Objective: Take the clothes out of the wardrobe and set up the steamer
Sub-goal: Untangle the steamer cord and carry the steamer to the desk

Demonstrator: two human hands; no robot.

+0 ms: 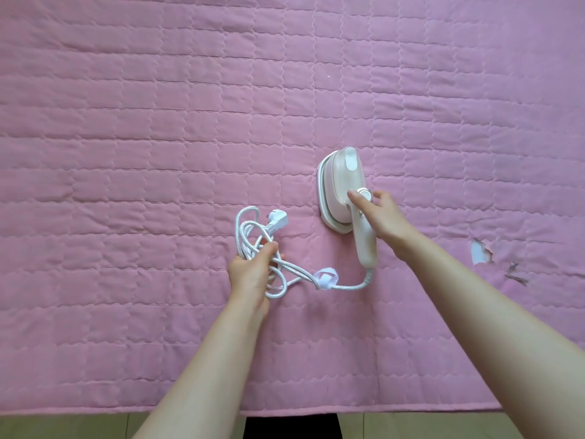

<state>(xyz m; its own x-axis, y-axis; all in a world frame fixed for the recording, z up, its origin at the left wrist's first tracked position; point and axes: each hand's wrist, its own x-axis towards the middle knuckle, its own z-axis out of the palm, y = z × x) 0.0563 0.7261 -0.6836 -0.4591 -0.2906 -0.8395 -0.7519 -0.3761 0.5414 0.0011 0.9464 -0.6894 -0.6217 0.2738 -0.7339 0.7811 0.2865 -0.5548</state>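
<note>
On the pink quilted bed cover (158, 122), one pale pink handheld steamer (340, 188) lies near the middle. The right hand (378, 217) grasps its handle; the left hand (253, 267) grasps one coiled white braided cord (250, 229) with one white plug (278, 220).

One pale pink handheld steamer (340, 185), one coiled white braided cord (253, 248) ending in one white plug (279, 221), one pink quilted bedspread (158, 122), and two hands: left hand (251, 270), right hand (380, 217). Possibly one tear (481, 251) in the quilt.
</note>
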